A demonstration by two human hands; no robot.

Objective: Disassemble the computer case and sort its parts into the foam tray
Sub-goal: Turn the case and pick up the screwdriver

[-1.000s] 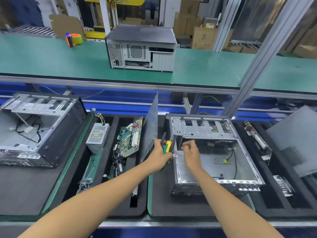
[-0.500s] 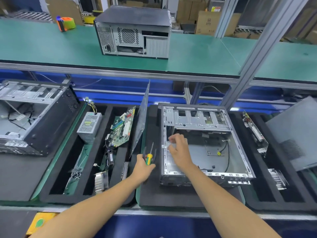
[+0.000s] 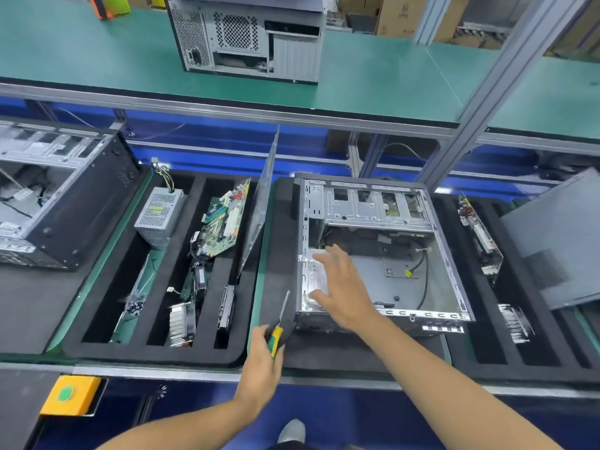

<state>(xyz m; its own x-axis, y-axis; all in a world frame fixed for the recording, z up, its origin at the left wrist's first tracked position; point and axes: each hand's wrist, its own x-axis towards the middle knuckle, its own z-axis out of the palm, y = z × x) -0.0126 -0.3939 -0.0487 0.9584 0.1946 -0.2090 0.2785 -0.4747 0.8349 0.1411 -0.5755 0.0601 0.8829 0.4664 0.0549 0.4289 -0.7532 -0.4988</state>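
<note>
- Right hand [image 3: 342,285] is hovering with fingers spread over the open computer case [image 3: 373,254] lying on the worktop.
- Left hand [image 3: 261,358] is gripping a screwdriver [image 3: 278,326] beside the foam tray [image 3: 156,354].

Electronics teardown line in a factory or warehouse. Long green-matted surface [image 3: 373,76] on aluminium framing [image 3: 506,79], with a closed desktop tower [image 3: 250,34] standing on it. Lower level: black foam trays [image 3: 156,352] with slots holding a power supply [image 3: 159,216], circuit board [image 3: 224,222] and heatsink [image 3: 181,323]. Opened computer cases [image 3: 383,251] sit in a row. Cardboard boxes [image 3: 399,14] stacked behind. Yellow housing with green button [image 3: 69,394] at the front edge.
</note>
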